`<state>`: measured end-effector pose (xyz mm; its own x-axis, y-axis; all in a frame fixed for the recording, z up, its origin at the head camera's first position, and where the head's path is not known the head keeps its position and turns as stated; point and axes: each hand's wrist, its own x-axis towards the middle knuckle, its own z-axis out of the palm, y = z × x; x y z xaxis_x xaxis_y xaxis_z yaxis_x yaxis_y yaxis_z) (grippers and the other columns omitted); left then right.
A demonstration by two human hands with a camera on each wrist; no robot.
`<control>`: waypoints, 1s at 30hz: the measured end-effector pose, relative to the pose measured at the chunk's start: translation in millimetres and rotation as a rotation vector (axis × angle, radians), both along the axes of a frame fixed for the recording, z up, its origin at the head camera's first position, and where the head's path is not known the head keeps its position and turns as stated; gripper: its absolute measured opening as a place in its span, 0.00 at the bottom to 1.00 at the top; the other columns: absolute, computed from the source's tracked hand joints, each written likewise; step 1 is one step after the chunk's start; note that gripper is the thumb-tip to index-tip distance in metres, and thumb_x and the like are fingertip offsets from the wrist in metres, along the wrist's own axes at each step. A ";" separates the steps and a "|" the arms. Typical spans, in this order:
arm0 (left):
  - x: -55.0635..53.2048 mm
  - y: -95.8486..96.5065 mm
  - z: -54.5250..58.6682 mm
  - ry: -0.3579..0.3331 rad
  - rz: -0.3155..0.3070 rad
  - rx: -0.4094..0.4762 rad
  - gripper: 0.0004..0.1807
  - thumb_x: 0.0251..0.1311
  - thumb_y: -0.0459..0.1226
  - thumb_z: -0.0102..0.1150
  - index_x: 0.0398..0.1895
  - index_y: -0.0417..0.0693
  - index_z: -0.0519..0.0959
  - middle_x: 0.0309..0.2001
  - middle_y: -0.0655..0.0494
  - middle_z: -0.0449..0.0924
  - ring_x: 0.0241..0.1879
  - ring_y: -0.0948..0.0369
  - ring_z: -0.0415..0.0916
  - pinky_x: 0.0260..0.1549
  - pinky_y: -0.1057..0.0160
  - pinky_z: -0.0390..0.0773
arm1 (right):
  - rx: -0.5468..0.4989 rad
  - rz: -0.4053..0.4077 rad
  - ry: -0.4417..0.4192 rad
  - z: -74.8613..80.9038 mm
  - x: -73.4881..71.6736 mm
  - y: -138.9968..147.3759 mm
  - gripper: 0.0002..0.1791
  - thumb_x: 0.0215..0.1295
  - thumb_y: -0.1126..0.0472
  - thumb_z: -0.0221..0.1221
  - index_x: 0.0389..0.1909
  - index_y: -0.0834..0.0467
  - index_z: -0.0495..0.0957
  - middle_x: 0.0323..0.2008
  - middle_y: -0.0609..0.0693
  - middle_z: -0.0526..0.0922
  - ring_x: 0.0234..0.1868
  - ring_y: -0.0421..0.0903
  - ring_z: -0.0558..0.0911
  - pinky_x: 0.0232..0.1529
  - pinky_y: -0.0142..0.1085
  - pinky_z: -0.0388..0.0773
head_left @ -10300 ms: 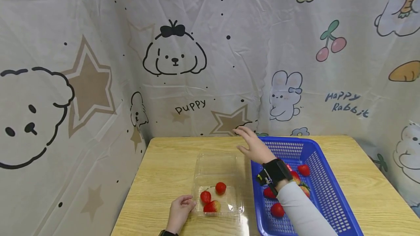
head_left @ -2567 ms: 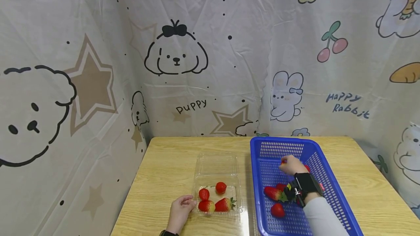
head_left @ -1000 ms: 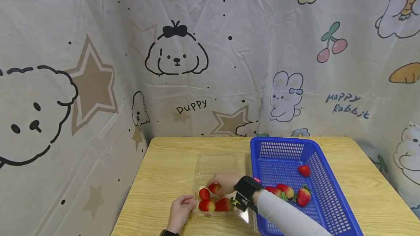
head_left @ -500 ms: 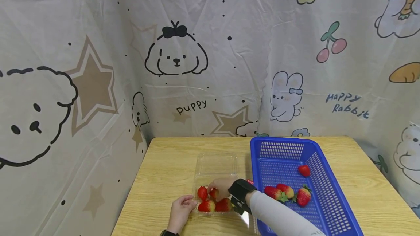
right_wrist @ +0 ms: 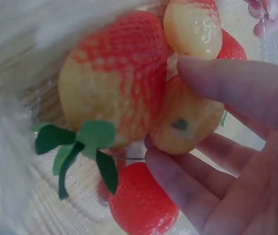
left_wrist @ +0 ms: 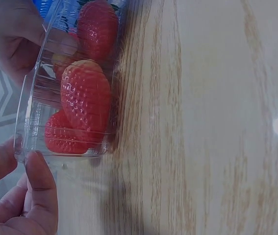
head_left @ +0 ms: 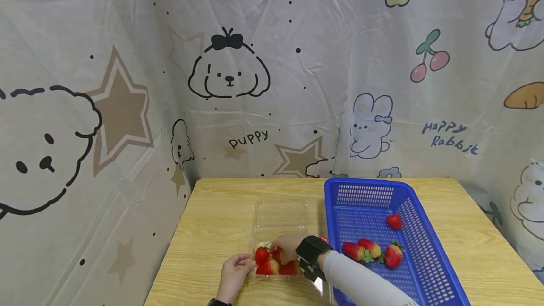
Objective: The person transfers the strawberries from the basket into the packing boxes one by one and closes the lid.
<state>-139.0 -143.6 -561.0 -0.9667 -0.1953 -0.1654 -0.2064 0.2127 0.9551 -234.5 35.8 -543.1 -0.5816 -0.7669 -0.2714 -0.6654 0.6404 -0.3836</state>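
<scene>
A clear plastic clamshell box [head_left: 308, 230] lies on the table with its lid folded back. Several strawberries [left_wrist: 86, 98] sit in its near half. At the near left corner, my left hand [head_left: 233, 275] pinches the box rim between thumb and finger. My right hand [head_left: 285, 247] reaches into the box from the right. Its thumb and fingers hold a yellow-and-red strawberry [right_wrist: 185, 117] among the others, beside a larger leafy strawberry [right_wrist: 119, 78]. A round red strawberry [right_wrist: 143, 198] lies below those fingers in the right wrist view.
A blue perforated basket [head_left: 429, 230] stands right of the box. Inside are several more strawberries [head_left: 393, 255]. My right forearm [head_left: 361, 280] crosses the basket's near left rim and hides part of its floor. A printed curtain [head_left: 263, 107] hangs behind the table.
From the basket, my right hand has brought a strawberry over to the box. Over the last second it has lowered slightly toward the near side. My left hand stays at the corner.
</scene>
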 end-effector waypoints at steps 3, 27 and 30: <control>0.4 0.0 0.2 0.002 0.000 0.004 0.17 0.52 0.28 0.61 0.42 0.22 0.74 0.25 0.55 0.73 0.26 0.65 0.69 0.24 0.69 0.75 | -0.018 0.016 0.018 5.2 2.6 0.6 0.20 0.45 0.68 0.64 0.43 0.54 0.80 0.32 0.41 0.76 0.32 0.35 0.71 0.36 0.25 0.69; -0.2 1.5 2.7 -0.018 0.011 -0.005 0.17 0.52 0.29 0.61 0.43 0.23 0.74 0.26 0.54 0.75 0.27 0.64 0.70 0.25 0.67 0.76 | -0.513 -0.367 0.438 90.0 -21.2 104.6 0.31 0.62 0.59 0.57 0.66 0.52 0.59 0.65 0.60 0.57 0.63 0.61 0.61 0.56 0.55 0.65; 0.3 1.7 2.8 -0.017 0.011 -0.002 0.17 0.52 0.29 0.61 0.43 0.23 0.73 0.26 0.54 0.75 0.27 0.64 0.70 0.25 0.68 0.75 | -0.501 -0.464 0.469 77.6 -21.2 123.2 0.34 0.61 0.59 0.58 0.67 0.53 0.57 0.65 0.61 0.56 0.63 0.63 0.60 0.56 0.58 0.62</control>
